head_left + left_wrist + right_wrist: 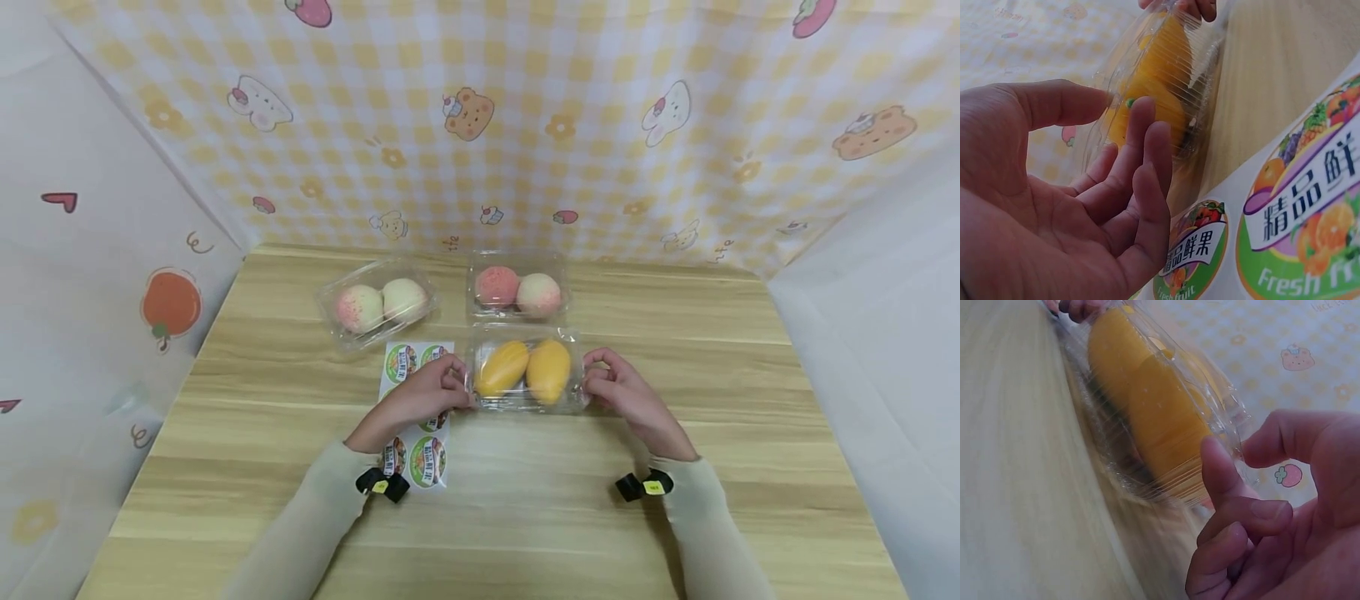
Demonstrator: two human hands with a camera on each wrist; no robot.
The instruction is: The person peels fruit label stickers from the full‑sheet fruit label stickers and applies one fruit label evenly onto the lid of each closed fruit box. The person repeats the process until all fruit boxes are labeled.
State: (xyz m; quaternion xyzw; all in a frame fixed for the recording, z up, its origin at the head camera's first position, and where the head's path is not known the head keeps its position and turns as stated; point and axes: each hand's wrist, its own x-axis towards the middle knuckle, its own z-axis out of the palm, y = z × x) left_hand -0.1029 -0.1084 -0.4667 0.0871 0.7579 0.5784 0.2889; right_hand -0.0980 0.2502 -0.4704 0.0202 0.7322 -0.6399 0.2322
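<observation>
A clear plastic clamshell box point(528, 404) holding two yellow mangoes point(549, 371) lies on the table, its lid down. My left hand point(433, 390) pinches its left end between thumb and fingers. At the right end, my right hand point(626, 396) holds the rim the same way, with thumb and index finger point(1219, 465) at the edge. A white sheet of round fruit stickers point(412, 433) lies partly under my left forearm and hand. Its printed labels point(1194, 250) show large in the left wrist view.
Behind the mango box stands another clear box point(558, 260) with two pink-and-white peaches point(538, 296). To its left, a tilted clear box point(352, 340) holds two pale peaches point(360, 309). A checked cloth point(562, 167) hangs along the back edge of the wooden table point(540, 517).
</observation>
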